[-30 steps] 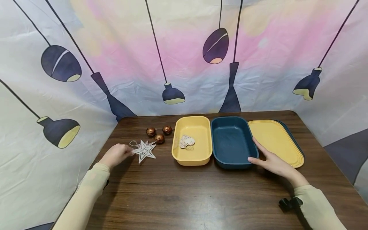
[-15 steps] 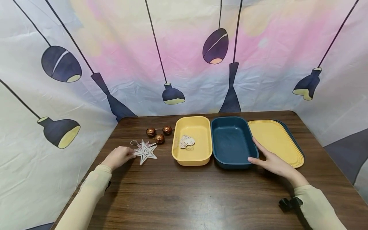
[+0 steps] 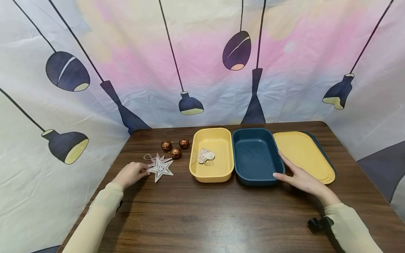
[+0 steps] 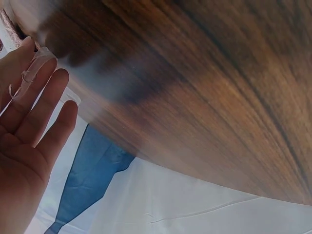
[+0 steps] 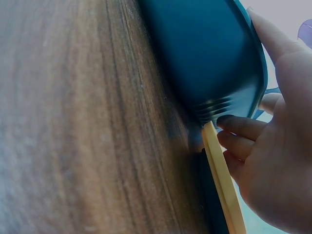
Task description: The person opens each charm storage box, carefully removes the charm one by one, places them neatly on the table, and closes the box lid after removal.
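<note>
At the left of the head view, my left hand (image 3: 131, 174) pinches the left point of a white star ornament (image 3: 161, 169) between thumb and fingertips. A pink glittery star ornament (image 3: 157, 160) with a string loop lies partly under it. In the left wrist view, the thumb and index finger of the left hand (image 4: 34, 117) meet near a clear strip and a thin loop. My right hand (image 3: 299, 177) rests at the near right corner of the dark blue bin (image 3: 257, 158), thumb at its rim and fairly straight fingers along the outer side.
A yellow bin (image 3: 218, 170) holding a heart-shaped ornament (image 3: 206, 156) stands left of the blue one. Three shiny brown ball ornaments (image 3: 175, 152) lie behind the stars. A yellow lid (image 3: 303, 154) lies over a blue lid (image 3: 322, 151) at right. A printed cloth (image 3: 209, 70) hangs behind the table.
The white star has shifted slightly right and toward the front with my left hand, uncovering more of the pink star. My right hand stays at the blue bin.
</note>
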Tool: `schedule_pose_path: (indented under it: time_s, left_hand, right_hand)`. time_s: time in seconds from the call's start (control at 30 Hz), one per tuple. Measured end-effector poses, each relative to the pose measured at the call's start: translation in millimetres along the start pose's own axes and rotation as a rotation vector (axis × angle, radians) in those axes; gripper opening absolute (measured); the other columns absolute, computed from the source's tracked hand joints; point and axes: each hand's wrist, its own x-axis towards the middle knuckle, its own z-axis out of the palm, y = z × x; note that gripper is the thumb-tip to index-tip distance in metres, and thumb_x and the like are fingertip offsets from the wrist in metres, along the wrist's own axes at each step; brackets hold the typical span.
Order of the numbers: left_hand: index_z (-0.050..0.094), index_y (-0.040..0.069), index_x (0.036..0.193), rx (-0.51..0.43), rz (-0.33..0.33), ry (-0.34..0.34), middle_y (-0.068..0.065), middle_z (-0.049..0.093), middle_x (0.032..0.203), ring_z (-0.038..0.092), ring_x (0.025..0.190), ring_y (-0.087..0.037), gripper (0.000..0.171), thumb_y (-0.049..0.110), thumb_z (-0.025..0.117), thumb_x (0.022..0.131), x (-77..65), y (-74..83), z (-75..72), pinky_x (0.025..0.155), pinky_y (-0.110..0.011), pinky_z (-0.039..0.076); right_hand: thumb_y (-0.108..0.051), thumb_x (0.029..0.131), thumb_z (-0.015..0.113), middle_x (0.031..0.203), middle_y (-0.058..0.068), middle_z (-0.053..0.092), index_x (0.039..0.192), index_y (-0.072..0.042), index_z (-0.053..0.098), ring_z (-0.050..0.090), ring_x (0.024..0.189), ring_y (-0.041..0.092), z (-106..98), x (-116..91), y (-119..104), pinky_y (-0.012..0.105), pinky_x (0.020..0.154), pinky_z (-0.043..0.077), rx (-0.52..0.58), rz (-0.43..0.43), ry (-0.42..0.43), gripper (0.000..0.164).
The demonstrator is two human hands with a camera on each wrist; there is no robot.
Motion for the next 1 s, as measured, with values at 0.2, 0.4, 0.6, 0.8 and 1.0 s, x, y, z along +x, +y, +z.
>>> schedule_pose_path:
  time_s: [0.2,0.4,0.6,0.8,1.0]
  left_hand:
    - [0.076,0.004,0.094,-0.008,-0.017,0.002,-0.006,0.074,0.086,0.071,0.080,-0.024,0.008,0.008,0.077,0.088,-1.8,-0.8,1.0,0.074,-0.047,0.057]
    - [0.077,0.002,0.096,-0.008,-0.017,0.011,-0.009,0.075,0.091,0.072,0.086,-0.029,0.010,0.006,0.077,0.087,-4.8,-3.8,-0.3,0.078,-0.049,0.056]
    - [0.078,0.003,0.102,0.004,-0.033,-0.017,-0.011,0.075,0.096,0.072,0.091,-0.033,0.016,0.004,0.077,0.087,-8.1,-7.8,-3.7,0.081,-0.052,0.055]
    - [0.078,0.000,0.105,0.000,-0.093,-0.057,-0.015,0.075,0.100,0.072,0.091,-0.034,0.017,0.007,0.074,0.089,-11.7,-9.0,-5.8,0.081,-0.052,0.056]
    - [0.079,0.003,0.098,0.025,-0.133,-0.062,-0.011,0.075,0.092,0.071,0.083,-0.031,0.013,0.012,0.075,0.090,-17.1,-8.8,-9.9,0.074,-0.053,0.055]
  right_hand:
    - [-0.048,0.099,0.062,0.167,0.019,0.008,0.162,-0.035,-0.003,0.018,0.145,0.055,0.3,1.4,-0.6,0.076,0.104,0.026,0.001,0.002,0.001,0.092]
    - [-0.048,0.099,0.062,0.167,0.018,0.008,0.162,-0.035,-0.003,0.018,0.145,0.055,-0.2,2.2,0.7,0.075,0.105,0.025,0.001,-0.001,0.001,0.092]
    - [-0.049,0.099,0.061,0.167,0.019,0.008,0.162,-0.035,-0.004,0.017,0.145,0.055,-1.1,2.4,1.2,0.076,0.105,0.025,0.010,0.008,-0.002,0.092]
    - [-0.049,0.099,0.061,0.167,0.019,0.007,0.162,-0.034,-0.004,0.017,0.145,0.055,-1.3,0.4,0.0,0.076,0.105,0.025,0.015,0.012,-0.006,0.092]
    - [-0.047,0.098,0.063,0.167,0.020,0.009,0.163,-0.033,-0.002,0.019,0.144,0.056,-2.0,-1.5,-2.6,0.076,0.104,0.027,0.011,0.009,-0.004,0.093]
